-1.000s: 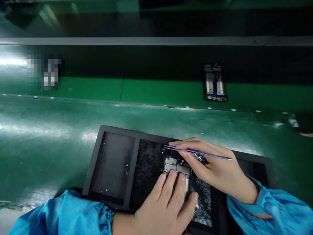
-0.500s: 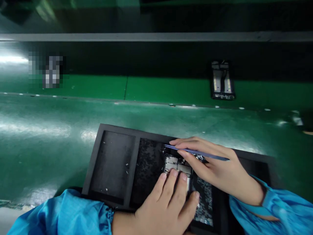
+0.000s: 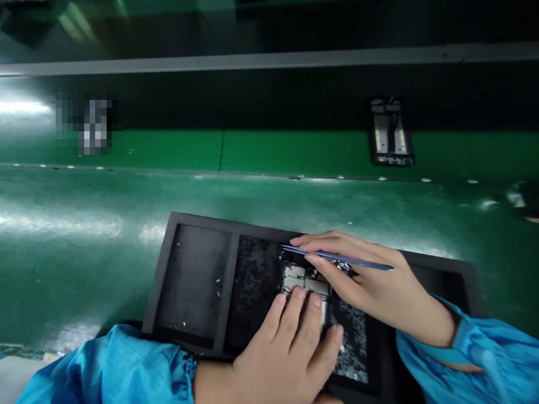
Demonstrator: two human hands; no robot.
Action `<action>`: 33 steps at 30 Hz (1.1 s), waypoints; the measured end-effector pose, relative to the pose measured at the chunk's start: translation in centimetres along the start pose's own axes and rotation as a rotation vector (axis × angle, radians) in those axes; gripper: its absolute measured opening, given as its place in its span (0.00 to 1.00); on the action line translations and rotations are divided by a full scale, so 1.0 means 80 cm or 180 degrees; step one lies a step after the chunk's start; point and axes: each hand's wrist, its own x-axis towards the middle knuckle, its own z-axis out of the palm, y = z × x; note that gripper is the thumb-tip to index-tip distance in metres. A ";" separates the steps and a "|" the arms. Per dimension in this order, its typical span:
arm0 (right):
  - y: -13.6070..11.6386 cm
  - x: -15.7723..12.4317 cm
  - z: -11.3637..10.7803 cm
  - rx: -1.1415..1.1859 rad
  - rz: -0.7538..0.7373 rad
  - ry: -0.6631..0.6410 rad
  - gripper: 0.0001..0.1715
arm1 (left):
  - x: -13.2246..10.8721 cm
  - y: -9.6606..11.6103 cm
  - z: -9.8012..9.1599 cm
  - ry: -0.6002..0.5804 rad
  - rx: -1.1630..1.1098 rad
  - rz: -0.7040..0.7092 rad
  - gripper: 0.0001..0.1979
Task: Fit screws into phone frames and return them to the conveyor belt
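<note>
An opened phone [image 3: 317, 285], its silver and black inner parts facing up, lies in the middle of the black tray [image 3: 224, 297]. My left hand [image 3: 286, 353] holds it down, with fingertips across its face and around its edges; much of the phone is hidden beneath. Purple-blue tweezers [image 3: 345, 261] are pinched between the thumb and fingers of my right hand [image 3: 374, 280]. Their tips point left, just above the phone's top edge, near some tiny pale bits [image 3: 281, 255]. Whether the tips grip anything is too small to tell.
Tiny scraps [image 3: 218, 280] lie in the tray's left compartment. Shiny flakes [image 3: 353, 342] cover the mat right of the phone. Beyond a seam in the green table [image 3: 105, 193], another opened phone [image 3: 391, 134] lies at the back right; a pixelated object [image 3: 96, 128] stands back left.
The view has shifted slightly. My right hand and the tweezers sit almost the same, over the phone's upper end. My left hand stays on the phone.
</note>
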 end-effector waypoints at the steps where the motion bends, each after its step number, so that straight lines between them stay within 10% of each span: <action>1: 0.000 0.000 0.000 -0.0007 -0.0004 -0.0002 0.10 | 0.000 0.000 0.000 -0.0007 -0.0011 -0.0003 0.40; 24: 0.005 0.009 -0.006 -0.0133 -0.0372 -0.0167 0.09 | 0.013 -0.003 -0.031 -0.0201 -0.0364 -0.0333 0.34; 33: 0.009 0.008 -0.006 -0.0161 -0.0506 -0.0260 0.10 | 0.066 -0.094 -0.071 -0.0935 -0.1512 -0.1813 0.13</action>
